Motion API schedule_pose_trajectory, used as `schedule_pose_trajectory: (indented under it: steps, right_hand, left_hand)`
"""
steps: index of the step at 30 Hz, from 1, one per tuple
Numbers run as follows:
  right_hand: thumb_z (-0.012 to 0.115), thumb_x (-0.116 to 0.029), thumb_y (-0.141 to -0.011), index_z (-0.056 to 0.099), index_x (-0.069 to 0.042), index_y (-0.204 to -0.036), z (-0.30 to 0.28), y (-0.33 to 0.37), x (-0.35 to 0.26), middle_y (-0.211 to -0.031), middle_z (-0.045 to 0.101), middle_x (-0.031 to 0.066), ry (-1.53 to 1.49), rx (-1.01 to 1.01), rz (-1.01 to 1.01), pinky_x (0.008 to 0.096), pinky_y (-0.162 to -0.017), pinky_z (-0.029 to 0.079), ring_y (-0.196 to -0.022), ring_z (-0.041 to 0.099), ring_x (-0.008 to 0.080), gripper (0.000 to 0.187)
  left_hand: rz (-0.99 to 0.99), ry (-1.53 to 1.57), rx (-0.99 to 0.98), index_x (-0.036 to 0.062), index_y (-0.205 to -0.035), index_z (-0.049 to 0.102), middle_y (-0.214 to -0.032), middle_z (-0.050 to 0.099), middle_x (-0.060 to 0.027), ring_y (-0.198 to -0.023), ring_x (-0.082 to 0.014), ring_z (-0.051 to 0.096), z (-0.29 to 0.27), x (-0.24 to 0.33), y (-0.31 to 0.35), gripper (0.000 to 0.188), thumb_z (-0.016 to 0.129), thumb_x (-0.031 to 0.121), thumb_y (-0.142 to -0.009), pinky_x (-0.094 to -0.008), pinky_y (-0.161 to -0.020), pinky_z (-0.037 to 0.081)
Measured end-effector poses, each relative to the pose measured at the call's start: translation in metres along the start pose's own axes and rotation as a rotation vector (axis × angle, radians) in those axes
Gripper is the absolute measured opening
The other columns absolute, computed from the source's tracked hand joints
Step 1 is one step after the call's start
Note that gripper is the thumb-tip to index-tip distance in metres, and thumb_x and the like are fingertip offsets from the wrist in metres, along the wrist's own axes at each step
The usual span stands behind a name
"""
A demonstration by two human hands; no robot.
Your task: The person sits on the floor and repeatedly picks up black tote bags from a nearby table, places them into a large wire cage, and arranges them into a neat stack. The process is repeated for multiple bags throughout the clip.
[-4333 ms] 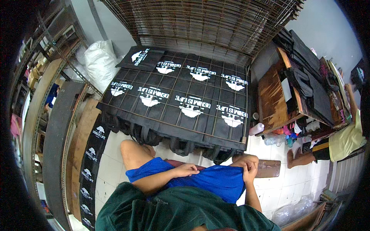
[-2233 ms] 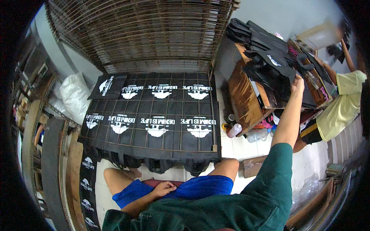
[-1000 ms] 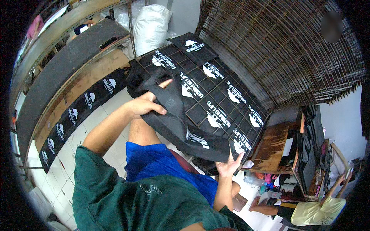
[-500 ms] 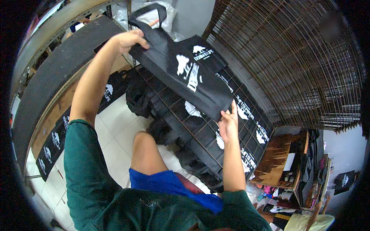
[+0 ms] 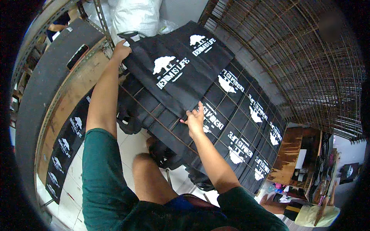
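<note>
A black tote bag (image 5: 150,82) with a white tree-and-lettering print is stretched out flat over the near left part of a metal wire rack (image 5: 173,134). My left hand (image 5: 123,51) is closed on its upper left end, by the dark handle. At its near lower corner is my right hand (image 5: 195,121), with the corner between thumb and fingers and some fingertips stretched out. Beside it, toward the back, lies another printed black bag (image 5: 204,40), partly overlapped. More black printed pieces (image 5: 235,148) lie under the rack's wires.
A tall stack of wire racks (image 5: 277,50) leans at the right. A dark curved bench (image 5: 38,96) runs along the left, with a phone-like object (image 5: 78,56) on it. White sacks (image 5: 135,17) stand behind. A wooden cabinet (image 5: 287,152) is at right. Another person's arm (image 5: 58,27) shows top left.
The bag was held up, slanted and creased; now it lies lower and flatter on the rack, its print readable. My right hand has moved left, my left hand slightly left and down.
</note>
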State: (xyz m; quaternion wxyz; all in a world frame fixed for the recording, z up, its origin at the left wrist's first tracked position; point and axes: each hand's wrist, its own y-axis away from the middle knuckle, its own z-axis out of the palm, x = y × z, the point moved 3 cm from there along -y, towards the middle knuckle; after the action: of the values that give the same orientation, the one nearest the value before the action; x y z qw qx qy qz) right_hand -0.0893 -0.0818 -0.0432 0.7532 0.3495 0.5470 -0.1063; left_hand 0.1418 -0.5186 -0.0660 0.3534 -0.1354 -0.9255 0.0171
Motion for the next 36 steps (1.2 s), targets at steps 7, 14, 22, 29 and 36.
schedule_pose_trajectory:
  steps: [7,14,22,29,36]
  right_hand:
    - [0.043,0.004,-0.087,0.001,-0.013,-0.143,-0.012,-0.003,0.002,-0.101,0.053,0.0115,0.115,0.072,0.026,0.0311,-0.056,0.054,-0.07,0.053,0.0128,0.071]
    - [0.045,0.001,-0.087,0.002,-0.009,-0.142,-0.014,-0.006,-0.002,-0.092,0.054,0.0108,0.081,0.11,0.024,0.0304,-0.055,0.053,-0.061,0.053,0.0137,0.071]
    - [0.045,0.0,-0.088,0.0,-0.004,-0.142,-0.01,-0.009,-0.001,-0.085,0.053,0.0094,0.165,0.053,0.009,0.0299,-0.052,0.052,-0.061,0.055,0.015,0.071]
    - [0.049,-0.006,-0.089,0.002,0.0,-0.141,-0.026,-0.006,-0.01,-0.077,0.051,0.0073,0.288,0.094,0.026,0.0278,-0.052,0.052,-0.059,0.052,0.0129,0.071]
    - [0.054,-0.004,-0.085,0.017,-0.004,-0.141,-0.036,0.016,-0.003,-0.088,0.055,0.0102,0.309,0.109,-0.077,0.0256,-0.047,0.048,-0.058,0.058,0.0147,0.067]
  left_hand:
    - [-0.146,0.238,-0.078,-0.0034,-0.131,0.039,-0.098,0.064,-0.0192,-0.091,-0.0249,0.061,0.01,0.058,0.036,0.073,0.064,0.01,-0.064,-0.0301,-0.081,0.045]
    - [-0.133,0.287,-0.067,0.0008,-0.133,0.038,-0.102,0.063,-0.0152,-0.099,-0.026,0.059,0.019,0.069,0.041,0.071,0.066,0.013,-0.069,-0.0314,-0.088,0.043]
    - [-0.09,-0.004,0.433,0.0078,-0.128,0.046,-0.118,0.056,-0.0134,-0.108,-0.0285,0.054,-0.033,0.073,0.104,0.065,0.07,0.031,-0.072,-0.0385,-0.092,0.041]
    - [-0.022,0.596,0.176,0.0009,-0.1,0.057,-0.104,0.057,-0.0106,-0.097,-0.0192,0.054,-0.056,0.143,0.397,0.029,0.064,0.005,-0.072,-0.0321,-0.09,0.04]
    - [0.466,0.315,-0.292,0.0065,-0.097,0.063,-0.071,0.059,-0.0086,-0.066,-0.0247,0.058,-0.037,0.217,0.545,0.031,0.07,0.021,-0.07,-0.0348,-0.062,0.044]
